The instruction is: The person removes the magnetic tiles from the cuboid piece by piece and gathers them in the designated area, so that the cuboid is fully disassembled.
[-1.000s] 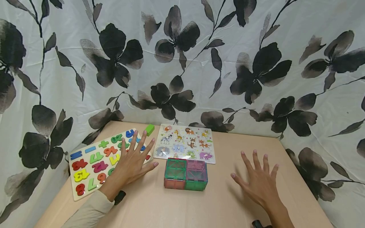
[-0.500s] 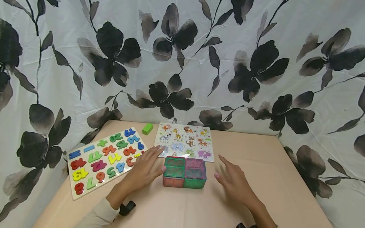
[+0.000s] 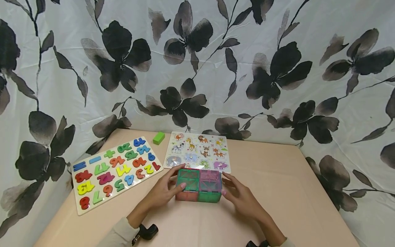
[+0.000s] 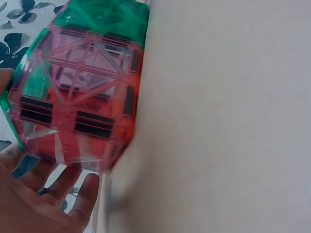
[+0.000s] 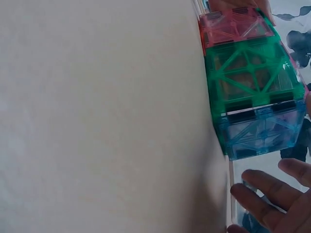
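Note:
A box of translucent magnetic tiles (image 3: 199,185), green, pink and orange, sits on the tan table (image 3: 277,192). My left hand (image 3: 162,192) cups its left end, thumb on the front face and straight fingers reaching the back corner. My right hand (image 3: 242,197) cups the right end the same way. In the left wrist view the pink and orange end of the tile box (image 4: 77,97) fills the left, with the left hand's fingers (image 4: 73,194) straight just beside it. In the right wrist view the right hand's fingers (image 5: 262,199) sit a little off the blue end of the tile box (image 5: 248,87).
A number puzzle board (image 3: 114,171) lies to the left and an animal puzzle board (image 3: 197,151) just behind the box. A small green block (image 3: 158,138) rests near the back. A flowered curtain (image 3: 197,68) closes off the back and sides.
Both hands have moved inward from flat, spread positions on the table to the two ends of the tile box. The box has not visibly moved.

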The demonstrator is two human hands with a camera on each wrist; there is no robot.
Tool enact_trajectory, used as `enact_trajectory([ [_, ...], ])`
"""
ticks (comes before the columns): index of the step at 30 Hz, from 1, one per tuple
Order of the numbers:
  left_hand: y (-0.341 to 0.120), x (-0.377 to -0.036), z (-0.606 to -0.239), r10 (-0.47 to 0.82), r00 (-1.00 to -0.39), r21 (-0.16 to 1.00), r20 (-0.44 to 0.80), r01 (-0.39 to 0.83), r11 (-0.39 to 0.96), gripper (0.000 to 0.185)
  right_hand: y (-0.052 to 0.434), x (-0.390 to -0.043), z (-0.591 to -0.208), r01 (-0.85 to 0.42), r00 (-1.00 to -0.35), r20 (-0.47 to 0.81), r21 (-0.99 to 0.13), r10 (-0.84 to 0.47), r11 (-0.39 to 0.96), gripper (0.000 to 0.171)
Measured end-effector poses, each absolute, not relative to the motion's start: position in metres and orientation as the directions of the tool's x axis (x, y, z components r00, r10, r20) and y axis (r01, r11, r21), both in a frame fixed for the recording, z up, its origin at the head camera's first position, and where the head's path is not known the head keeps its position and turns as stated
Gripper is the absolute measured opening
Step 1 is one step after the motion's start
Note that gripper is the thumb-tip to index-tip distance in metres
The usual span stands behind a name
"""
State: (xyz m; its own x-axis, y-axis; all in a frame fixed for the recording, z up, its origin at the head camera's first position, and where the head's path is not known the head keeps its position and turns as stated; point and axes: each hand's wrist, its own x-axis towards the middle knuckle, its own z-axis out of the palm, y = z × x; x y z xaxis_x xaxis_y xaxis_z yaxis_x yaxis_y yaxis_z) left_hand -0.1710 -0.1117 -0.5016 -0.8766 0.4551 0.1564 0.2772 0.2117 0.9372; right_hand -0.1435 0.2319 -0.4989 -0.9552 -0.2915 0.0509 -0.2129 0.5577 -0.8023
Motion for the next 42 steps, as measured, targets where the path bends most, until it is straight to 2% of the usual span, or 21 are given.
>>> enact_trajectory([
  [6,-0.111,-0.173,-0.506,0.49,-0.855,0.961,0.17,0.254,0.109,0.063,0.234,-0.147,-0.501,-0.211,-0.94,0.041,-0.85,-0.339,0.483,0.064],
  [15,-0.113,-0.174,-0.506,0.491,-0.856,0.966,0.158,0.237,0.103,0.065,0.233,-0.148,-0.494,-0.226,-0.924,0.049,-0.871,-0.38,0.437,0.067],
  [21,-0.115,-0.173,-0.507,0.487,-0.859,0.963,0.161,0.244,0.112,0.065,0.224,-0.149,-0.492,-0.217,-0.951,0.074,-0.852,-0.302,0.476,0.067],
  [28,-0.117,-0.172,-0.508,0.486,-0.86,0.963,0.155,0.241,0.12,0.065,0.211,-0.149,-0.485,-0.11,-0.984,0.032,-0.881,-0.173,0.461,0.064],
  [42,-0.113,-0.173,-0.507,0.503,-0.85,0.969,0.155,0.229,0.088,0.066,0.214,-0.148,-0.478,-0.083,-0.983,0.008,-0.912,-0.184,0.403,0.063],
])
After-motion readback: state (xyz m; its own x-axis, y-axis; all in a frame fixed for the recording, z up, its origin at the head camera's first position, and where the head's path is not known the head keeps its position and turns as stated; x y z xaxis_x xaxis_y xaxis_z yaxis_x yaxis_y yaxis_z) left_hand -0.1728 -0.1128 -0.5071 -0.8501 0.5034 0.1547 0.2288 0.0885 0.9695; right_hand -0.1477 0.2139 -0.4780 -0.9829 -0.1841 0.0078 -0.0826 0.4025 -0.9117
